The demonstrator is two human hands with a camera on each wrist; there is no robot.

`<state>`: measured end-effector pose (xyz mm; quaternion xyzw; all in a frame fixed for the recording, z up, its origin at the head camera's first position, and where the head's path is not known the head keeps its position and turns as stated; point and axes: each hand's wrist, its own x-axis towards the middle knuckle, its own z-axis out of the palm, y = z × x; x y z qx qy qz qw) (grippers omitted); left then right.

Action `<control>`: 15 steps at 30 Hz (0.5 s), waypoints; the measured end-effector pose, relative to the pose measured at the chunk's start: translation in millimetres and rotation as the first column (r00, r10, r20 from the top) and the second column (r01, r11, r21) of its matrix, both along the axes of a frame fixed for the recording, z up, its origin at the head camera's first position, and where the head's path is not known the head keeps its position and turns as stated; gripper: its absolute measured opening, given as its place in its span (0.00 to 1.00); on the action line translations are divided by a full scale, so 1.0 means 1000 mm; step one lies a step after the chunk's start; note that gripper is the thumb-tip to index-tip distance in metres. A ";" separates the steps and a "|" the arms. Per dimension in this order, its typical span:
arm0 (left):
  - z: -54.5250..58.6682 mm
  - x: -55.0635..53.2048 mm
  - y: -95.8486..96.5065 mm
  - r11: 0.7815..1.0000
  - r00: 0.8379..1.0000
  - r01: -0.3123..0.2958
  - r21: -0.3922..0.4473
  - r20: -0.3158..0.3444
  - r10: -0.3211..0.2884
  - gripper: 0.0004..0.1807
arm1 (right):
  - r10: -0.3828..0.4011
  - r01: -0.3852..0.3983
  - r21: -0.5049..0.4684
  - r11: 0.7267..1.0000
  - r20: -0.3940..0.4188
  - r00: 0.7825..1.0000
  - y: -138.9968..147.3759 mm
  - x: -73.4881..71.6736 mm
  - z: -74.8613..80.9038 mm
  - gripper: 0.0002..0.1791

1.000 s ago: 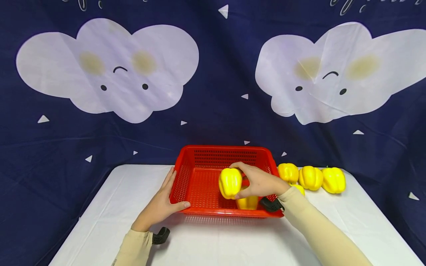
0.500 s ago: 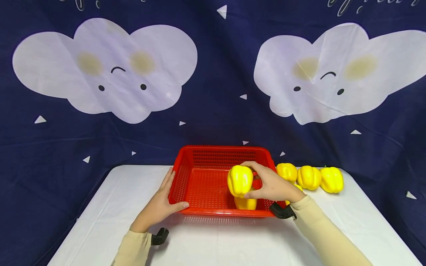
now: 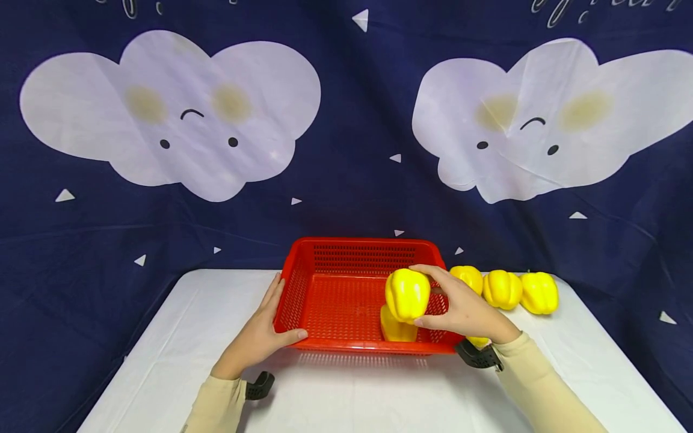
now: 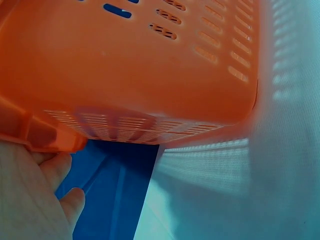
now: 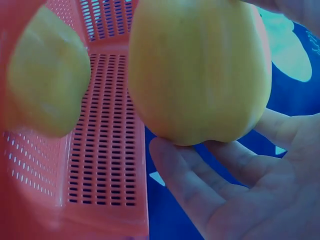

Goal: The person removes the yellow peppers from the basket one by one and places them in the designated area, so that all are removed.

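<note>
A red plastic basket (image 3: 346, 344) with slotted walls stands on the white table. My left hand (image 3: 258, 334) rests against its front left corner, fingers straight along the left side and thumb on the front rim. My right hand (image 3: 468, 307) holds a yellow bell pepper (image 3: 407, 293) over the right part of the basket, thumb below it and fingers behind. Below and partly behind that one, another yellow bell pepper (image 3: 396, 328) sits inside the basket near the front wall. In the right wrist view the held bell pepper (image 5: 200, 70) fills the upper middle, with fingertips at its surface.
Right of the basket, yellow bell peppers (image 3: 502, 289) stand in a row near the table's back edge. One more bell pepper (image 3: 479, 341) is mostly hidden by my right hand. A dark blue cloth (image 3: 357, 198) with cloud prints hangs behind the table.
My right hand has moved to the right with the bell pepper, from over the middle of the basket to its right part. My left hand stays at the basket's corner.
</note>
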<state>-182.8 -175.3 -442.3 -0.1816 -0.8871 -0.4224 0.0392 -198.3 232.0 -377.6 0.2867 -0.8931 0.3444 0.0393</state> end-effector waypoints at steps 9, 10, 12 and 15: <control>0.000 0.001 -0.001 1.000 1.000 -0.002 -0.001 -0.002 0.002 0.64 | -0.036 0.035 -0.008 0.999 -0.012 0.999 0.017 0.008 0.001 0.50; 0.000 0.001 -0.001 1.000 1.000 -0.001 0.000 -0.003 0.001 0.64 | -0.043 0.043 -0.009 0.999 -0.013 0.999 0.019 0.010 0.002 0.50; 0.000 0.001 0.000 1.000 1.000 0.000 0.003 -0.006 0.000 0.64 | -0.059 0.059 -0.010 0.998 -0.020 0.998 0.022 0.013 0.002 0.50; -0.001 0.000 0.000 1.000 1.000 0.000 -0.002 -0.008 0.000 0.64 | -0.065 0.064 -0.016 0.998 -0.038 0.997 0.028 0.017 0.001 0.50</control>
